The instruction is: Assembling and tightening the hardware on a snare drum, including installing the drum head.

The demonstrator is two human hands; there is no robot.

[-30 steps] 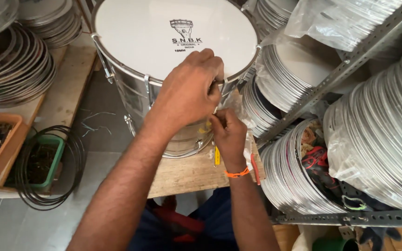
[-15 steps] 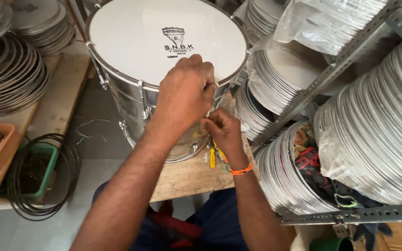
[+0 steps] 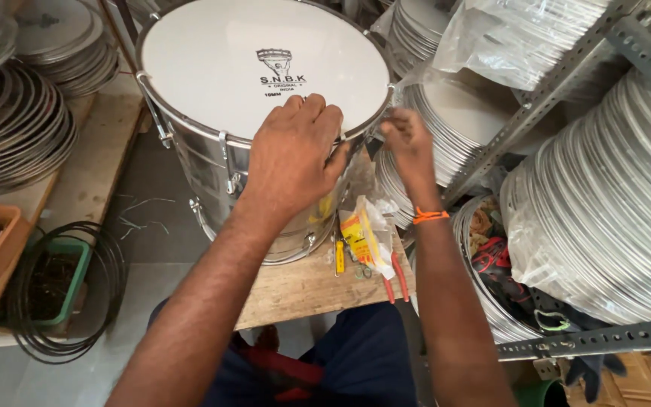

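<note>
item: drum (image 3: 265,68), upright on its end, under my left hand (image 3: 291,162), palm flat on its near rim. my right hand (image 3: 407,139) pinches the rim's right side, contents unclear.

White-skinned silver drum (image 3: 265,68), orange wristband (image 3: 429,216), yellow packet (image 3: 362,235), red-handled pliers (image 3: 397,279)

The drum (image 3: 265,90) stands on the wooden board (image 3: 303,290), coiled wire (image 3: 62,294) left, stacked hoops (image 3: 612,218) right.
</note>
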